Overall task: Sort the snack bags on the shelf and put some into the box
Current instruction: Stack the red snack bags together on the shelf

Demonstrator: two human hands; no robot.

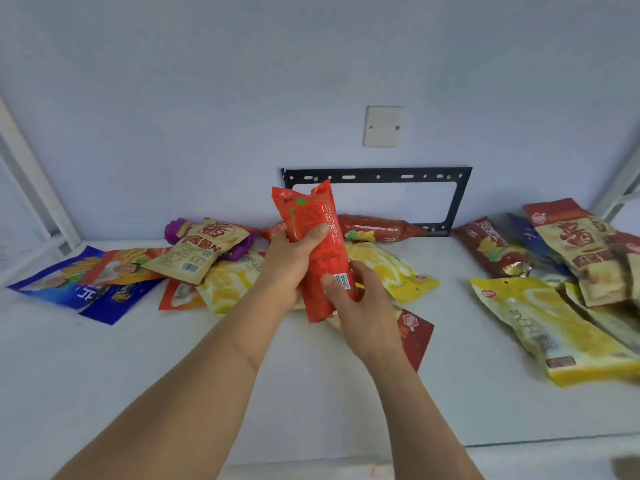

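Both hands, left (289,263) and right (360,299), grip one red snack bag (320,251) upright above the shelf (311,393); best carried gently, uncrushed, boxward.

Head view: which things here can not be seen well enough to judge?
- The box: not in this view at all.
- Yellow bag: its middle is hidden behind the red bag and both hands, left hand and right hand.
- Dark red bag: mostly covered by the right hand and forearm.
- Bags at the right: cut off by the frame edge.
- Bottom right corner: too blurred to identify.
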